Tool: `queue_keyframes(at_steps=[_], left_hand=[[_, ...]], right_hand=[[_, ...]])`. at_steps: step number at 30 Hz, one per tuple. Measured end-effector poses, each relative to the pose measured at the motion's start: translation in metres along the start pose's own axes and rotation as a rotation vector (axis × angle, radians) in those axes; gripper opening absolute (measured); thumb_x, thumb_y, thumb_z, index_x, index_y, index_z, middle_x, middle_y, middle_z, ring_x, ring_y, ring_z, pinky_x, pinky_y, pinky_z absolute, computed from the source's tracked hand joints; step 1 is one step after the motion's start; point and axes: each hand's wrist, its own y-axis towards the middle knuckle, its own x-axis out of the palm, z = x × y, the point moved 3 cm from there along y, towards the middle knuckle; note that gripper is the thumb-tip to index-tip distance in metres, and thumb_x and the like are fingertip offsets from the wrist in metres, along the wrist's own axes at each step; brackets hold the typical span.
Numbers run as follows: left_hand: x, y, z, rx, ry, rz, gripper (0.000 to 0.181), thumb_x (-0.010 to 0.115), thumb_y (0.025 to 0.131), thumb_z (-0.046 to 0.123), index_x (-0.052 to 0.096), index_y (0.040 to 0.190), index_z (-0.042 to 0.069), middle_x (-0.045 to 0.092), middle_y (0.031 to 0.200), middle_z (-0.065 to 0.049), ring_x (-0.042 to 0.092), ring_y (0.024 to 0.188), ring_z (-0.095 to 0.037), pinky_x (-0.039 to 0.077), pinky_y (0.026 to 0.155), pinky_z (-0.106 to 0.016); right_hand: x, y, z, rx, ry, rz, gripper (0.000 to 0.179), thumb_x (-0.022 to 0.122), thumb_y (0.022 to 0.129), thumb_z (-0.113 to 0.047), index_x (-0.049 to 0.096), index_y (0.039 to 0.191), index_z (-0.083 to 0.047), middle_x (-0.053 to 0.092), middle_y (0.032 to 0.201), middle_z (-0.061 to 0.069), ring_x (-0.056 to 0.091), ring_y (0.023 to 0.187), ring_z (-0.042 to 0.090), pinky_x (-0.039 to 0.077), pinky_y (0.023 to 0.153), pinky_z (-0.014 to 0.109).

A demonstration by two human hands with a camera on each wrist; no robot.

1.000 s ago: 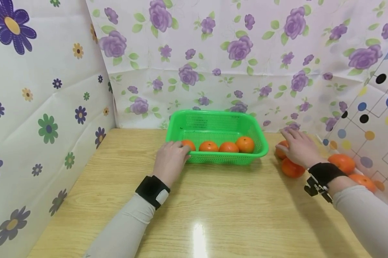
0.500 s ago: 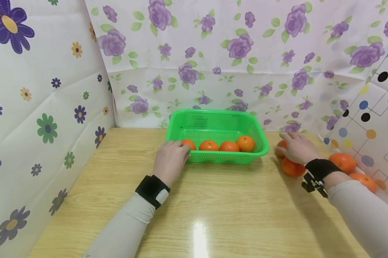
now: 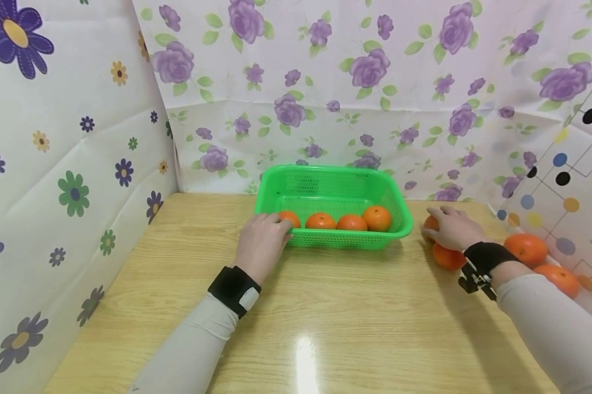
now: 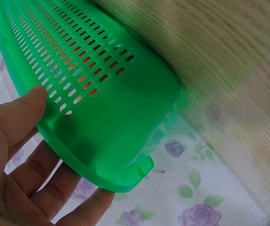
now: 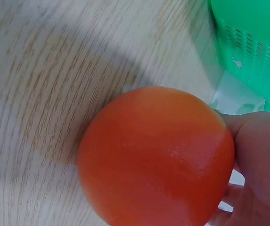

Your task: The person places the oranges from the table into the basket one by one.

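My left hand (image 3: 262, 241) grips the near-left rim of a green perforated plastic basket (image 3: 325, 238). In the left wrist view, the thumb (image 4: 24, 110) presses the basket's outer wall while the fingers curl over the rim. Several mandarins, among them one at the right end (image 3: 376, 218), lie along the basket's near side. To the right of the basket, my right hand (image 3: 454, 230) grips a mandarin (image 3: 430, 223) between thumb and fingers, partly covering it. A nearer mandarin (image 3: 447, 257) sits under the hand's edge; it looms large in the right wrist view, hiding much of the grasp.
Two more mandarins, one farther back (image 3: 525, 249) and one nearer (image 3: 558, 280), lie by the right-hand wall beside my right forearm. Patterned cloth walls (image 3: 296, 82) enclose the wooden table (image 3: 286, 312) at the back and both sides.
The right hand's fingers have drawn in closer round the far mandarin, and its wrist has shifted slightly left. My left hand keeps its hold on the basket rim.
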Motion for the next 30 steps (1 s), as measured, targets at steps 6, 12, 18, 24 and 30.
queue_keyframes(at_steps=[6, 12, 18, 24, 30], left_hand=[[-0.0013, -0.0002, -0.0002, 0.006, -0.004, 0.008, 0.019, 0.078, 0.085, 0.028, 0.075, 0.101, 0.018, 0.069, 0.093, 0.000, 0.060, 0.083, -0.021, 0.047, 0.079, -0.034], [-0.0017, -0.0003, -0.0003, 0.008, -0.002, 0.013, 0.019, 0.078, 0.084, 0.028, 0.075, 0.100, 0.019, 0.069, 0.093, 0.000, 0.060, 0.082, -0.020, 0.047, 0.078, -0.034], [-0.0012, -0.0004, 0.0001, 0.014, -0.003, 0.018, 0.019, 0.079, 0.084, 0.027, 0.075, 0.100, 0.019, 0.068, 0.093, 0.000, 0.060, 0.081, -0.020, 0.047, 0.077, -0.034], [-0.0014, -0.0007, 0.0009, 0.009, 0.007, 0.011, 0.018, 0.078, 0.085, 0.028, 0.074, 0.100, 0.019, 0.068, 0.091, 0.000, 0.059, 0.080, -0.020, 0.046, 0.076, -0.034], [-0.0006, -0.0007, 0.0007, 0.006, 0.008, 0.011, 0.018, 0.078, 0.085, 0.028, 0.074, 0.100, 0.019, 0.067, 0.091, 0.000, 0.059, 0.080, -0.020, 0.046, 0.077, -0.034]], right_hand=[[0.0006, 0.0023, 0.0002, -0.002, 0.005, 0.001, 0.083, 0.052, 0.095, -0.059, 0.032, 0.155, -0.006, 0.028, 0.150, 0.034, 0.030, 0.126, 0.062, 0.035, 0.092, 0.072], [0.0031, 0.0044, 0.0013, -0.001, 0.002, 0.005, 0.072, 0.058, 0.097, -0.043, 0.035, 0.153, -0.004, 0.031, 0.146, 0.036, 0.038, 0.119, 0.065, 0.038, 0.090, 0.071], [0.0026, 0.0026, -0.0009, 0.014, 0.011, 0.003, 0.068, 0.059, 0.096, -0.039, 0.038, 0.151, -0.004, 0.032, 0.144, 0.036, 0.041, 0.113, 0.066, 0.039, 0.088, 0.070], [0.0037, 0.0034, -0.0006, 0.014, 0.009, 0.011, 0.067, 0.060, 0.095, -0.037, 0.039, 0.150, -0.004, 0.033, 0.142, 0.036, 0.043, 0.111, 0.065, 0.040, 0.086, 0.069], [0.0039, 0.0031, -0.0008, 0.013, 0.009, 0.009, 0.066, 0.060, 0.096, -0.035, 0.039, 0.150, -0.004, 0.032, 0.142, 0.036, 0.044, 0.110, 0.065, 0.041, 0.084, 0.068]])
